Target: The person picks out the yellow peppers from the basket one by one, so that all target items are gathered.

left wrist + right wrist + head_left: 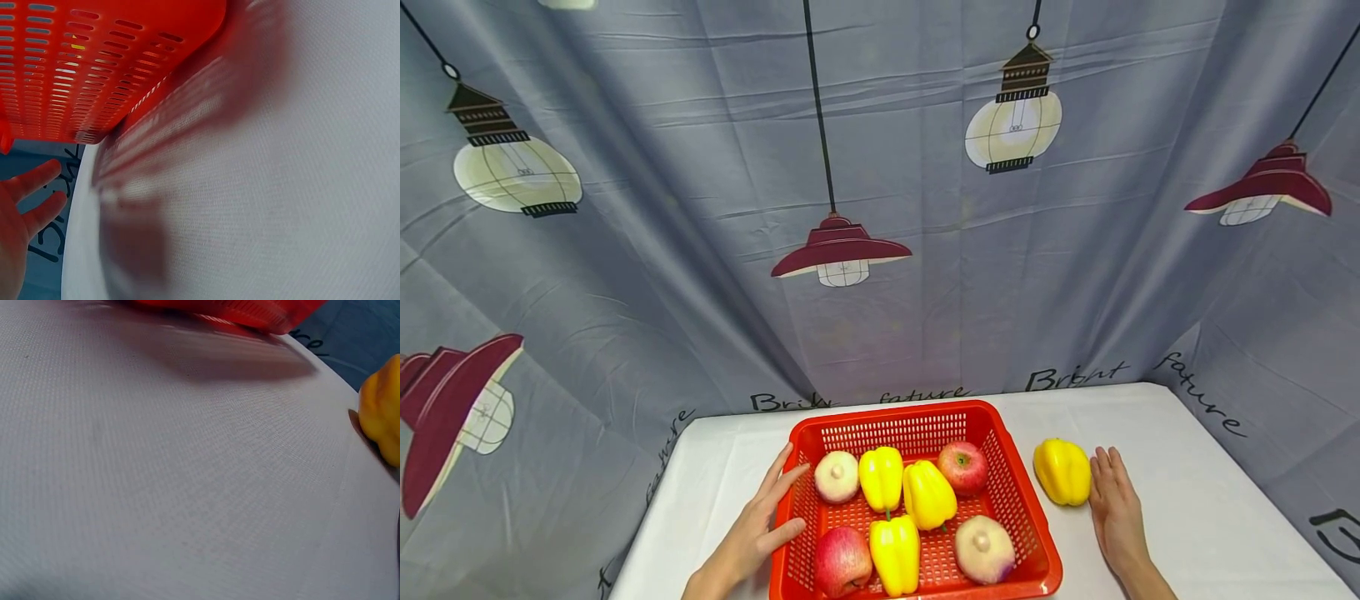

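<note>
On a white counter point(1217, 508), a red basket point(895, 411) near the back edge holds three yellow peppers point(894, 557), two apples point(962, 468) and two pale bulbs point(984, 549). A fourth pepper point(1062, 472) lies outside, toward the counter's back right corner. The left grip point(748, 529), fingers spread, is at the basket's left rim; the right grip point(1118, 517), fingers straight, is just beside the loose pepper. Neither grasps anything. Seven pieces inside, one outside: filling looks nearly done, or emptying barely begun; which is unclear.

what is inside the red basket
Three yellow peppers, two red apples and two pale round vegetables lie in the red basket. Where they rest, the basket floor is covered and cannot be seen.
</note>
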{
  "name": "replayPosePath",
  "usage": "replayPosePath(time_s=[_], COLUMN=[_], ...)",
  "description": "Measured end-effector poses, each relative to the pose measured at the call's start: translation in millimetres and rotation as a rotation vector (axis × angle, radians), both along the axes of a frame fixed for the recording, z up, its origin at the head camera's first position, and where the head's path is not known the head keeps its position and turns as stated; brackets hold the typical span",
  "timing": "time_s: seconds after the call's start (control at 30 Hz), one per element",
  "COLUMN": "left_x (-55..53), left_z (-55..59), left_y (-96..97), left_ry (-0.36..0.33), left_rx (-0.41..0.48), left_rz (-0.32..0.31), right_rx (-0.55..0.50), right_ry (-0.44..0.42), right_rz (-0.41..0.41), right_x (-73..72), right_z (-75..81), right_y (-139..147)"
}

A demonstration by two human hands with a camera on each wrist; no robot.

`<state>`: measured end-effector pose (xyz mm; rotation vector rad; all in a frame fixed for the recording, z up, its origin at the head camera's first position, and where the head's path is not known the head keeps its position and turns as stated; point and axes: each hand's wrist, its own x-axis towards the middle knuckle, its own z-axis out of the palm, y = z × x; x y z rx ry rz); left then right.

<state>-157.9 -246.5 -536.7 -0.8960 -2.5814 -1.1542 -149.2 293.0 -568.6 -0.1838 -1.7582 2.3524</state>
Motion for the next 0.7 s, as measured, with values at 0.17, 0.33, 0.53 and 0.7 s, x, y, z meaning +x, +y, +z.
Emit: replayPosePath(time_s=[0.17,0.33,0.53,0.7], left_x=[0.2,0.3,0.0,0.4], left_z=[0.3,0.8,0.3,0.3], left_y=[-0.1,0.2,0.1,-0.3], left_ry=[-0.003,-0.004,-0.008,-0.009], left_rx=[0.001,0.001,0.007,0.012], left_rz=[-0.004,-0.004,-0.004,-0.012], right_rx=[-0.012,-0.007,-0.022,-0.026], right_ry=[0.025,0.033,0.045,0.033], right_rz=[-0.002,-0.006,-0.007,-0.012], right_x=[-0.1,-0.5,-0.8,0.0], right_z=[0.2,0.9,1.2,0.5], right_y=[-0.9,-1.3,-0.6,-0.8])
